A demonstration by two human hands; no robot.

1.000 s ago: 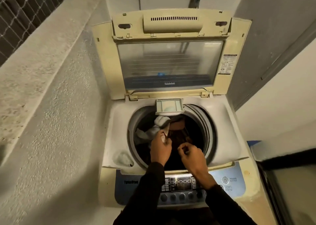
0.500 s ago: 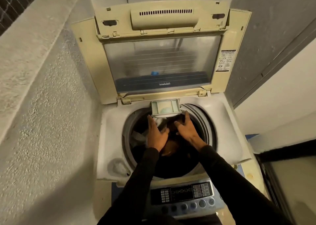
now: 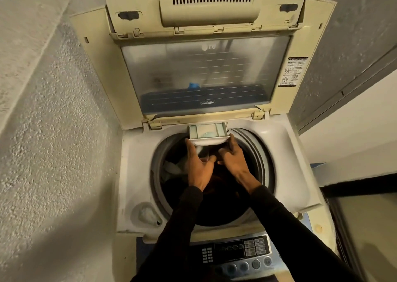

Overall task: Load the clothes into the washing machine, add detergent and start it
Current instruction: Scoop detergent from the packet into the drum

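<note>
A cream top-loading washing machine point(image 3: 137, 174) stands with its lid point(image 3: 204, 71) raised. Dark and pale clothes point(image 3: 171, 170) lie in the drum. At the drum's far rim the small detergent drawer point(image 3: 207, 132) sticks out, with a little bluish residue inside. My left hand point(image 3: 198, 165) reaches over the drum, its straight fingers touching the drawer's front left corner. My right hand point(image 3: 233, 157) mirrors it, fingertips on the drawer's front right corner. Neither hand holds anything.
The control panel point(image 3: 234, 251) with buttons and knobs lies under my forearms. A rough plaster wall point(image 3: 53, 131) hems the machine on the left, a grey wall point(image 3: 354, 34) stands behind, and a dark-framed door point(image 3: 365, 217) is to the right. A recessed softener cup point(image 3: 147, 214) sits front left.
Both hands left the clothes and reached forward across the drum to the detergent drawer. The drawer now sticks out less than before. My head has leaned closer to the machine.
</note>
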